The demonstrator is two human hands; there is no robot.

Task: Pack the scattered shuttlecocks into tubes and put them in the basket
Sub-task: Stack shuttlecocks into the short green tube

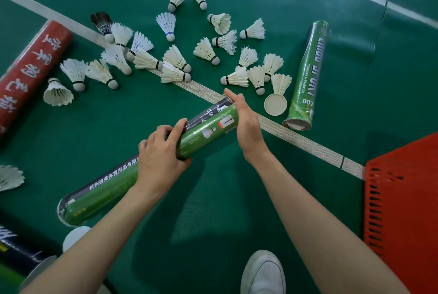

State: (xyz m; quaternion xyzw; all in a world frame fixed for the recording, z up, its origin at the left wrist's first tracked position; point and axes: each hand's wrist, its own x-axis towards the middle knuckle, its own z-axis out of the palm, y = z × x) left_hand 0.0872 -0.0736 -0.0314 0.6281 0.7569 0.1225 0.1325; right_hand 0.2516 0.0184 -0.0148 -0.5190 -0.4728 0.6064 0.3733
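I hold a long green and black tube (pixel 208 129) slanted above the green floor. My left hand (pixel 161 151) grips it around the middle. My right hand (pixel 246 120) presses flat against its far upper end, fingers over the rim. Several white shuttlecocks (pixel 175 56) lie scattered on the floor beyond the tube, with one black-feathered shuttlecock (pixel 103 22) among them. A second green tube (pixel 307 75) lies on the floor to the right, its near end facing me, with a round cream cap (pixel 275 104) beside it. The orange basket (pixel 403 199) stands at the right edge.
A red tube (pixel 30 73) with white characters lies at the left. A dark tube (pixel 16 246) and a white cap (pixel 74 236) sit at the lower left. A lone shuttlecock (pixel 9 177) is at the left edge. My white shoe (pixel 264 274) is at the bottom.
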